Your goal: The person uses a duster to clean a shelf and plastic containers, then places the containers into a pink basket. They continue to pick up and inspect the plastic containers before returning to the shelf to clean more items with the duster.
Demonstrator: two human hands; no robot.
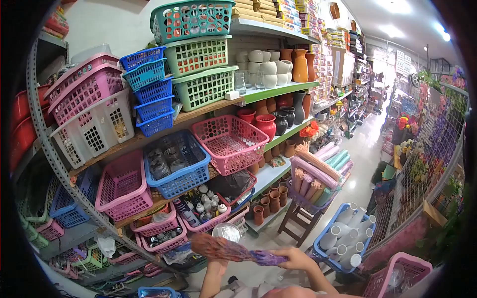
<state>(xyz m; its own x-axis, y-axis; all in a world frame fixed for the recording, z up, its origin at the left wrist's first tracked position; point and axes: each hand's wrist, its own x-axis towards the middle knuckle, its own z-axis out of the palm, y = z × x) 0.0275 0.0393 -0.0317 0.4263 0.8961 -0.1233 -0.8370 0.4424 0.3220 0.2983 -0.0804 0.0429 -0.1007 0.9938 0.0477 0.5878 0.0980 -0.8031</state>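
A long bundle (223, 248) lies across the front of my body, brownish red and shaggy on the left and narrowing to a purple and blue end on the right. Its exact kind is hard to make out; it could be dried stems or strands. My right hand (292, 259) is closed round the narrow purple end. Under the thick brown part, my left hand (217, 264) grips it from below, with most fingers hidden behind it. Just beyond the bundle is a round, shiny clear-wrapped item (226, 232).
Shelves on the left hold a pink basket (231, 144), a blue basket (176, 164) and clay pots (275, 201). Rolled pastel sheets (323, 166) fill a basket on a stool. A blue crate (318, 251) of white vases stands on the floor at right, near a wire mesh rack (422, 164).
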